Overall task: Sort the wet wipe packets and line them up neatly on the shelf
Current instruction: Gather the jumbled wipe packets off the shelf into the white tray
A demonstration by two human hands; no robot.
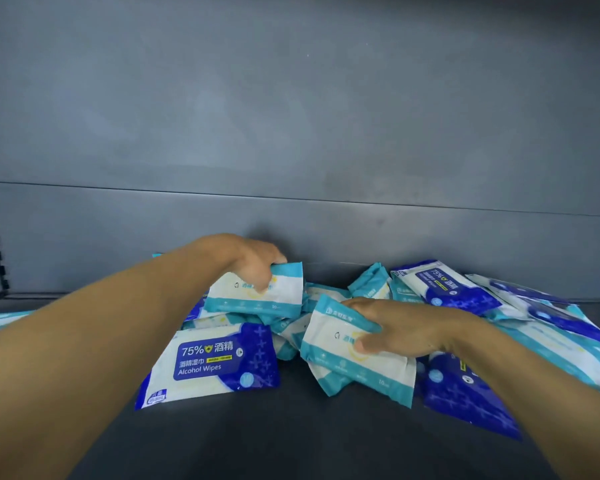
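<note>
Fingers (369, 342) of my right hand (395, 332) pinch one teal packet (354, 362) and my left hand (253, 263) grips another (257, 294) above the shelf (291, 438) pile; they look light, soft and slick, so I'd hold across the padded middle.

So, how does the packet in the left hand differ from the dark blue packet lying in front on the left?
The teal packet is gripped by the left hand and raised above the pile; the dark blue packet lies untouched on the shelf. The teal packet has teal bands around a white middle; the dark blue packet carries a large blue label reading "75%" and "Alcohol Wipes". Both are soft, flat wipe packets.
</note>
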